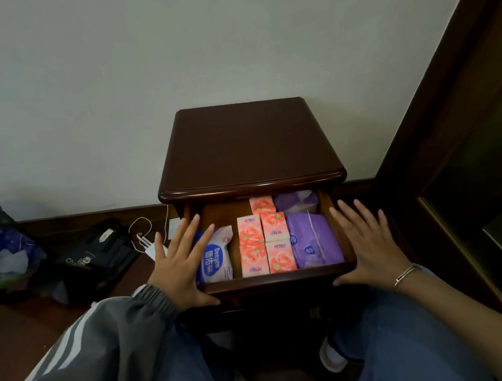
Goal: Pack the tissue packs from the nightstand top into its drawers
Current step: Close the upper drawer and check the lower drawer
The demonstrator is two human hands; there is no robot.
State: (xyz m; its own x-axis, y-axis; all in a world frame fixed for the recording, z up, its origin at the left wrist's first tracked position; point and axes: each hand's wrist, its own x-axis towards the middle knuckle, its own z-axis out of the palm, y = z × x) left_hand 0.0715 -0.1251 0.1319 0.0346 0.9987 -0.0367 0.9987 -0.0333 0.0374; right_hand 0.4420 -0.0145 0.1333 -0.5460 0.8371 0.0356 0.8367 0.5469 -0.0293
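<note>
The tissue packs lie in the open top drawer (273,280) of the nightstand (248,148), filling most of it. Five small pink packs (265,243) printed with rose-like flowers sit in the drawer's middle, four in a tight two-by-two block and the fifth behind them toward the drawer's back. Right of these lies a large purple pack (313,241) with white emblems, and a second purple pack (297,201) sits behind it, partly under the nightstand's top. At the drawer's left end lies a white-and-blue pack (216,260) with blue lettering. The left hand (179,265) rests flat on the drawer's left front corner, grip spread and holding nothing, its fingers over the white-and-blue pack. The right hand (368,245), also spread and empty, lies on the drawer's right front corner, a bracelet (408,273) at its wrist.
</note>
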